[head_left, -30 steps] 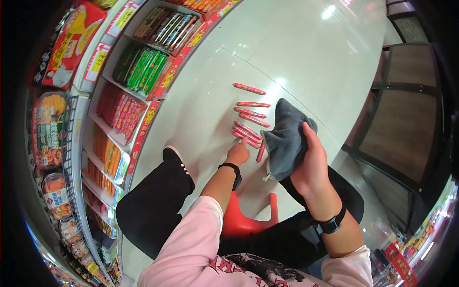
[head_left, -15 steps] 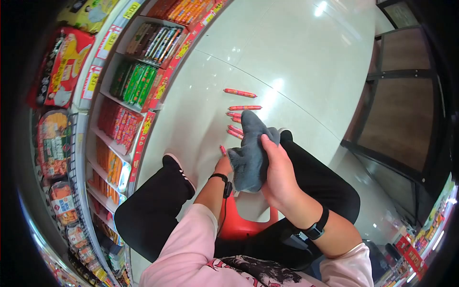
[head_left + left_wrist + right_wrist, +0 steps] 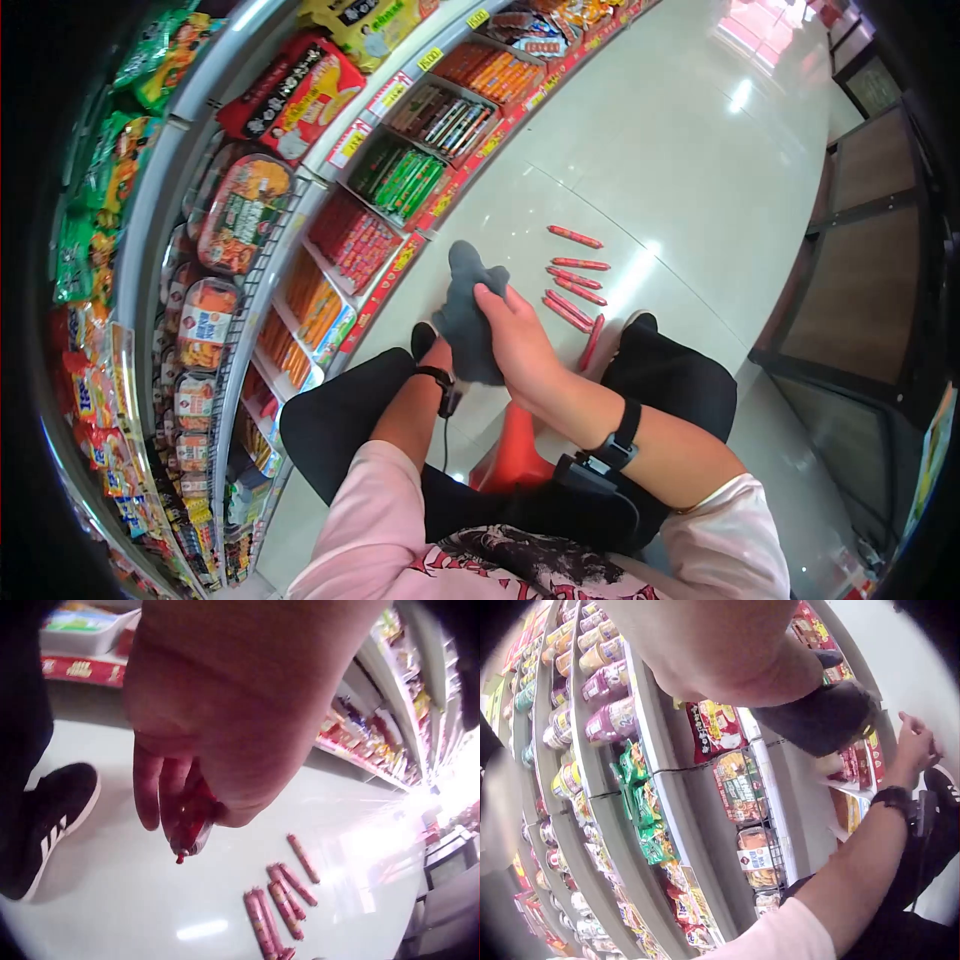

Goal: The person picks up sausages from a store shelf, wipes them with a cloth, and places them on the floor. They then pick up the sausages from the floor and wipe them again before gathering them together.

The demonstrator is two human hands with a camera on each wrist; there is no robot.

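Note:
My left hand (image 3: 225, 727) pinches a red-wrapped sausage stick (image 3: 191, 821), its tied end pointing down over the floor. In the head view this hand is mostly hidden behind a dark grey cloth (image 3: 468, 335). My right hand (image 3: 522, 345) grips that cloth, thumb on top, and holds it up in front of the left wrist. The right wrist view has the same cloth (image 3: 817, 720) bunched below the hand, with the left hand beyond it. Several more red sausage sticks (image 3: 575, 237) lie in a loose row on the floor, to the right of both hands.
On the left run shop shelves with bins of green packets (image 3: 405, 180), red sausage sticks (image 3: 355, 240) and trays of packed food (image 3: 245, 215). A red stool (image 3: 512, 450) stands between the legs. Dark-framed panels (image 3: 855, 290) line the right side. A black shoe (image 3: 56, 825) is near the left hand.
My left hand has lifted a sausage stick from the floor and moved left towards the shelves. The right hand has carried the cloth left as well. The head view has swung towards the shelves.

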